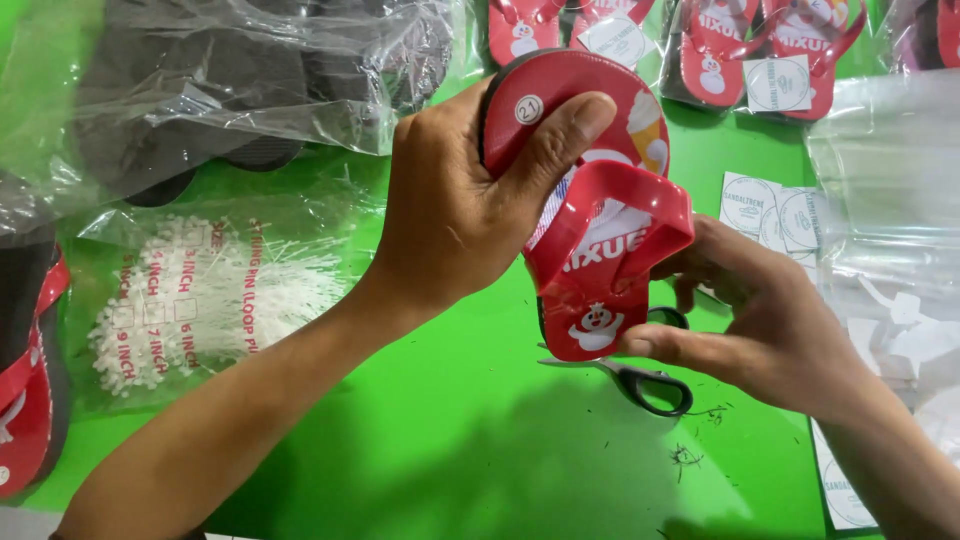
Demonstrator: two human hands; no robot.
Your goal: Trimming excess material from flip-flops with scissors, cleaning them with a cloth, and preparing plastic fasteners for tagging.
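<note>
While the left hand (450, 215) is clamped around the heel of the small red sandal (590, 200), its long axis slants down-right toward the right hand (770, 320), whose fingertips pinch the toe above the green surface (450, 440).

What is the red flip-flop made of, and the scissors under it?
The red flip-flop looks like soft foam or rubber: its sole is matte and thick with a dark edge, while its strap shines like smooth plastic. The scissors seem to have metal blades, grey and glinting, and black handles, probably plastic. The left hand and right hand hold the flip-flop.
</note>
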